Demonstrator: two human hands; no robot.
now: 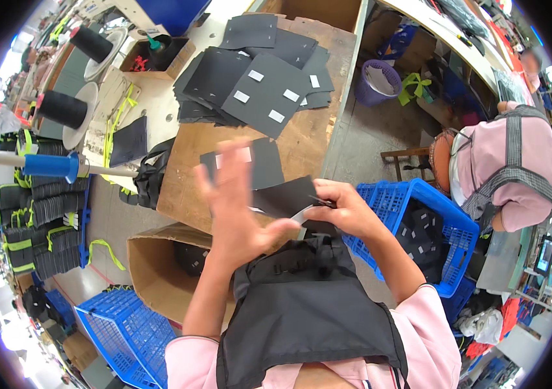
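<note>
My left hand is raised over the front of the wooden board, fingers spread and slightly blurred; its thumb tip is close to a small pale strip. My right hand is closed, pinching the edge of a dark grey fabric panel at the board's near right corner. A thin dark item also pokes from those fingers, too small to make out. Behind my left hand lies another dark panel with a white label. Farther back, overlapping dark panels with small white labels cover the wooden board.
Just left of my lap stands an open cardboard box. A blue crate of labelled dark pieces is at my right, another blue crate at lower left. Thread cones stand far left. A person in pink sits at right.
</note>
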